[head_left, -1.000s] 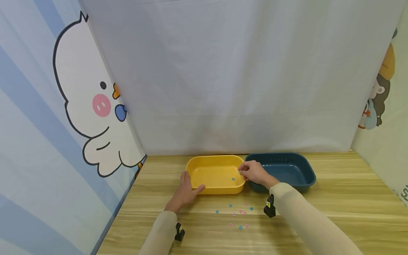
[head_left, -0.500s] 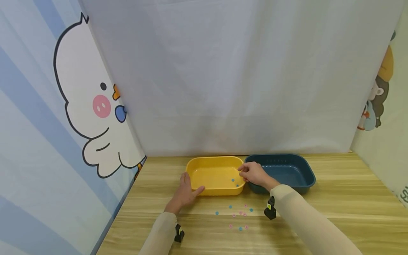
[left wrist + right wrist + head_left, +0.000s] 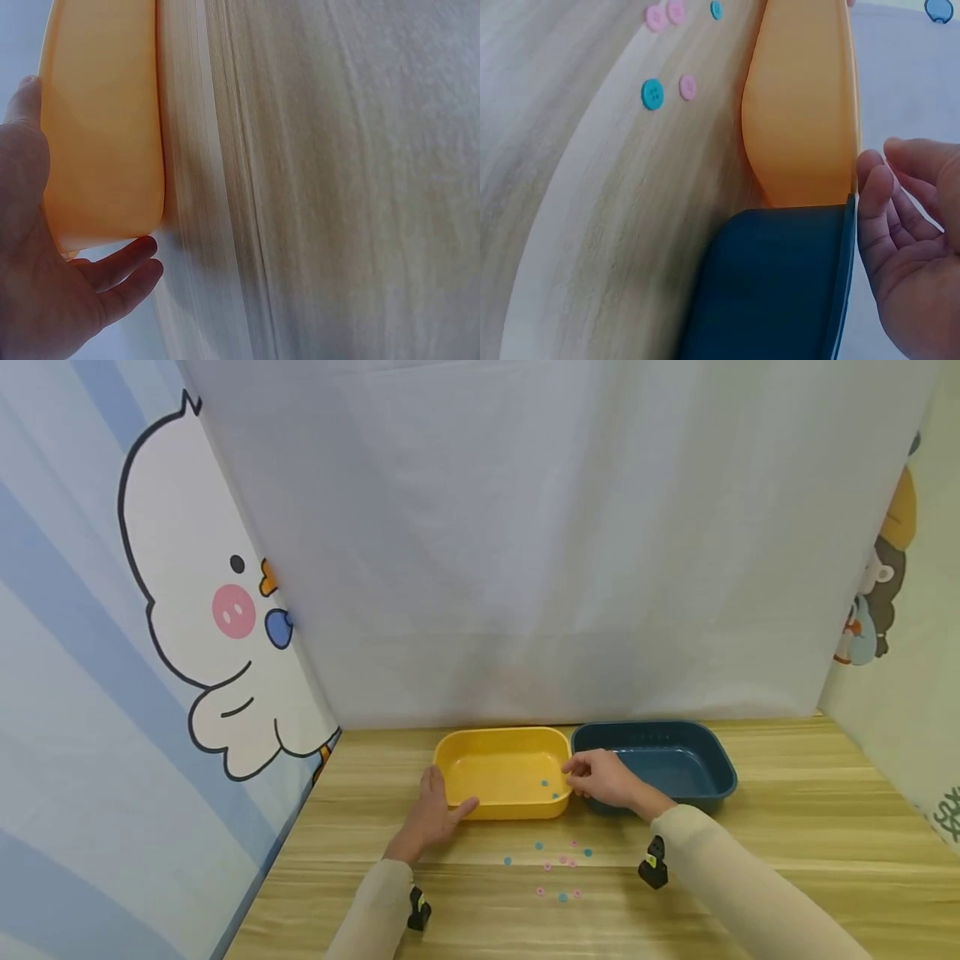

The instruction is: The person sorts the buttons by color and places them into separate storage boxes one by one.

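A yellow plastic basin (image 3: 495,777) stands on the table with two blue buttons (image 3: 544,783) on its floor, toward the right end. My left hand (image 3: 432,814) rests at its front left corner, thumb along the front rim and fingers spread against the end wall. Over the rim where the yellow basin meets a dark blue basin (image 3: 667,770), my right hand (image 3: 602,777) hovers with loosely bent fingers. Nothing shows between its thumb and fingertips in the right wrist view. Several pink and blue buttons lie scattered in front, among them a blue button (image 3: 652,94) and a pink button (image 3: 688,87).
Both basins stand side by side near the back edge of the wooden table (image 3: 360,827). A grey-white curtain (image 3: 525,543) hangs behind them. Printed cloth panels flank the table on the left and right.
A second blue button has left my right fingers and lies in the yellow basin. My right hand has since drawn slightly down, its fingers loosened. The left hand stays at the corner.
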`<state>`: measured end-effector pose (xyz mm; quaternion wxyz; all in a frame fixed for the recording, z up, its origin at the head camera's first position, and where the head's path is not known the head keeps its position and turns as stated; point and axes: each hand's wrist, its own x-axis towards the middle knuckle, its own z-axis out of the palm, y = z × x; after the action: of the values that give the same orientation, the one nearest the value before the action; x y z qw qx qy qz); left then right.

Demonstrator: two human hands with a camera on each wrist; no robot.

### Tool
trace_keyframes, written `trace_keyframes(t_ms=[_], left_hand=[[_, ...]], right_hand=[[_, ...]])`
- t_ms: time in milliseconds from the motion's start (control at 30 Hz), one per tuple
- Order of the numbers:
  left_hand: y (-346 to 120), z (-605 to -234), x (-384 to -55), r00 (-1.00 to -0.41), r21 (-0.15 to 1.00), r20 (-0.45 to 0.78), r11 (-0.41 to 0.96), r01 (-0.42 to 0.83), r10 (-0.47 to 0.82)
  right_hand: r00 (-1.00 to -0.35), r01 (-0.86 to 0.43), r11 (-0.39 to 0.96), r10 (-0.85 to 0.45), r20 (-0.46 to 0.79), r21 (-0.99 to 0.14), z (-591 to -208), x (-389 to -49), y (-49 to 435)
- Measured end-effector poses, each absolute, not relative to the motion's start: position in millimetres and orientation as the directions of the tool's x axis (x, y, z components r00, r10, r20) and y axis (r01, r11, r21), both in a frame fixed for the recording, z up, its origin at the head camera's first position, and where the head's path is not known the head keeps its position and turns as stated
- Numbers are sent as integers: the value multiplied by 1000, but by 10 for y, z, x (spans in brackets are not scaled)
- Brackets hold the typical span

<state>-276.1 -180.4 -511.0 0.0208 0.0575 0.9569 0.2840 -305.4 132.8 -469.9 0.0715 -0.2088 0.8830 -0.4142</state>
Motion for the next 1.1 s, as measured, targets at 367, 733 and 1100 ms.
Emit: trace_keyframes(t_ms=[367,733,1100], left_hand=[[-1812,-5121,-2772,-991,559,0,822,108,131],[-1818,-5115,-2775,-990,569,5,813,120,142],[-1808,-5117,-2771,-990,566,2,816,117,140]], right_hand=[[-848,-398,552,-527,64,-733,-4662,-2849,1456],[-721,-581,545,-689,72,-605,-4810,-2689,1571],[-668,-617,532,-743,29,-580,-4988,-2604,1601]])
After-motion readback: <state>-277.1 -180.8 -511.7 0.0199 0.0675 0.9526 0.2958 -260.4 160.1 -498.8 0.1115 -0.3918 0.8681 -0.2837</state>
